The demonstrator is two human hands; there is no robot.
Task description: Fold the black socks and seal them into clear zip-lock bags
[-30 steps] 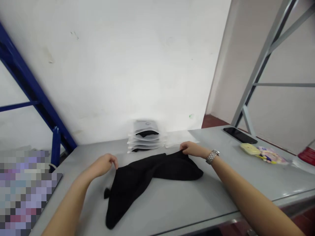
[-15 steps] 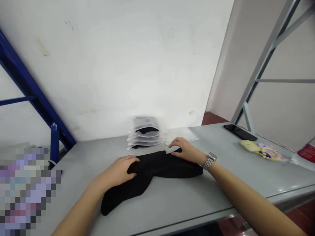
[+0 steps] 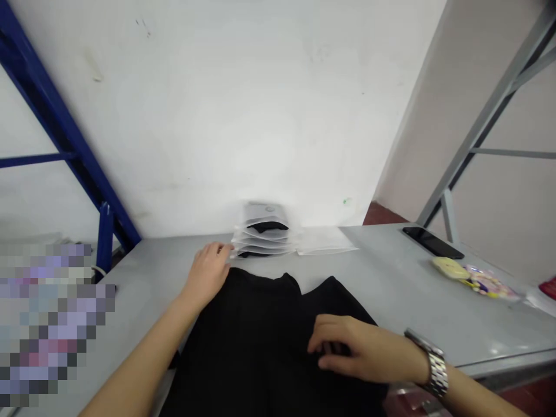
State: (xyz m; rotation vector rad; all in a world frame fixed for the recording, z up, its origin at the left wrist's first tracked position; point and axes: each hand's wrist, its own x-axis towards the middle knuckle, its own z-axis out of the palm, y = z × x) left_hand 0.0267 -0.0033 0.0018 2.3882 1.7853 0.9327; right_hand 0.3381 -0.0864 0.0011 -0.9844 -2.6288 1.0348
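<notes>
A black cloth garment (image 3: 269, 341) lies spread over the front of the grey table and runs out of view at the bottom. At its upper left corner is my left hand (image 3: 211, 269), open, with the thumb by the cloth edge and the fingertips close to a stack of bags. Over the garment's right part, my right hand (image 3: 343, 347) is open, its fingers loosely curled and apart from the thumb. A metal-banded watch (image 3: 436, 370) is on my right wrist. The garment's lower end is out of frame.
Against the white wall, frosted bags (image 3: 264, 234) with black cloth inside are stacked beside flat frosted bags (image 3: 325, 240). A black phone (image 3: 432, 242), a yellow item (image 3: 452, 268) and a colourful trinket (image 3: 489, 282) lie at right. A blue frame (image 3: 65, 121) stands left.
The narrow folded black garment is now spread wide toward me. My left hand has moved up to its upper left corner; my right hand has come down nearer. The view has shifted slightly.
</notes>
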